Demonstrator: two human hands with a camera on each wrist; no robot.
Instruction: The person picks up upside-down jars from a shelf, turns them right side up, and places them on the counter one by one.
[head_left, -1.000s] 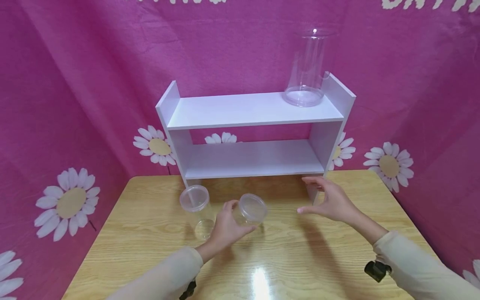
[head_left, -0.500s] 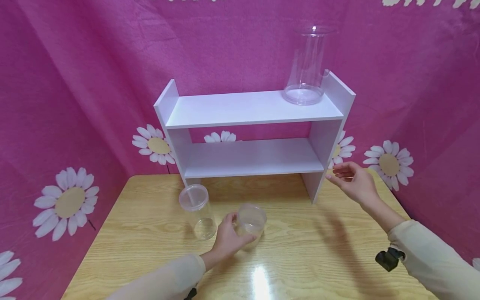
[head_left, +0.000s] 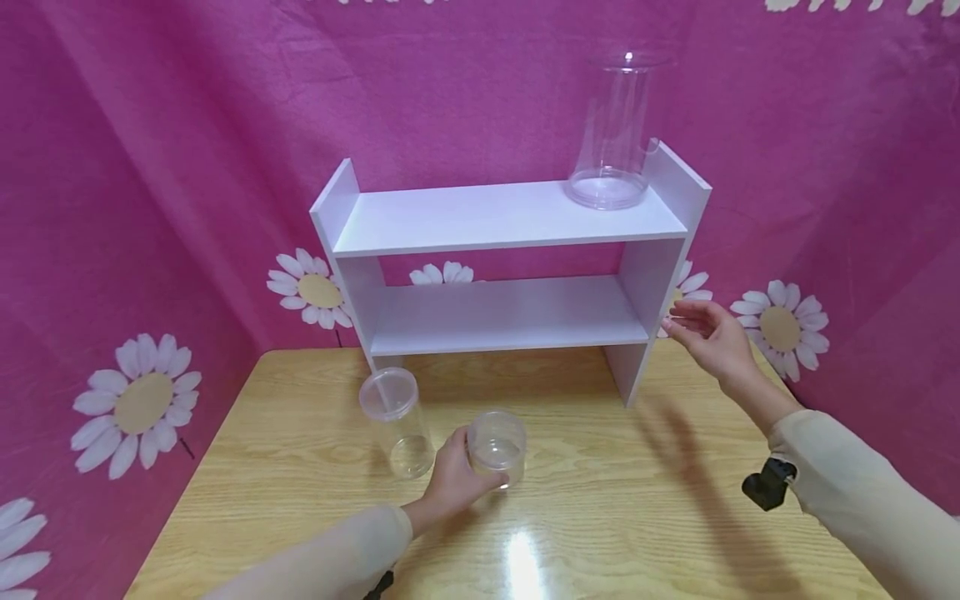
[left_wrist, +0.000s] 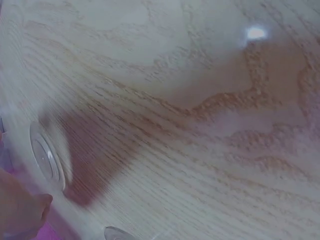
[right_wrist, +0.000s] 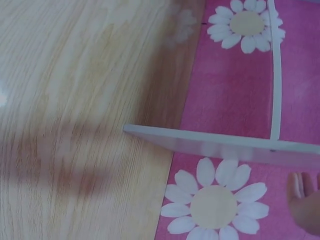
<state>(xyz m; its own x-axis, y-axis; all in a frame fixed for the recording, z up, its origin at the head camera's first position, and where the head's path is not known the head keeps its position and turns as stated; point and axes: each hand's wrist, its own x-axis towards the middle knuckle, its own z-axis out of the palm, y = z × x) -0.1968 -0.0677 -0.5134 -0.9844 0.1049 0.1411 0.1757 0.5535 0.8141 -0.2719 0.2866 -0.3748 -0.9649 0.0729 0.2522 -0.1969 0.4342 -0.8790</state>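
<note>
My left hand (head_left: 457, 482) holds a short clear round jar (head_left: 497, 442) from its left side, fingers behind and thumb in front. The jar looks upright, close over the wooden table; whether it touches is hard to tell. In the left wrist view, its round base (left_wrist: 47, 155) shows beside the thumb side of the hand (left_wrist: 22, 205). A taller clear jar (head_left: 397, 429) with a lid stands just left of that hand. My right hand (head_left: 716, 337), fingers loosely bent and holding nothing, is beside the right side panel of the white shelf (head_left: 510, 312); contact is unclear.
Up on the top board, at the right end, stands a large clear cylinder jar (head_left: 611, 142). The shelf rests on the back part of the wooden table (head_left: 600, 517). A pink flowered cloth (head_left: 187, 208) hangs behind and at both sides.
The right hand has moved right and up, from in front of the shelf's right leg to beside its side panel. The left hand has lowered and brought the short jar from tilted to upright.
</note>
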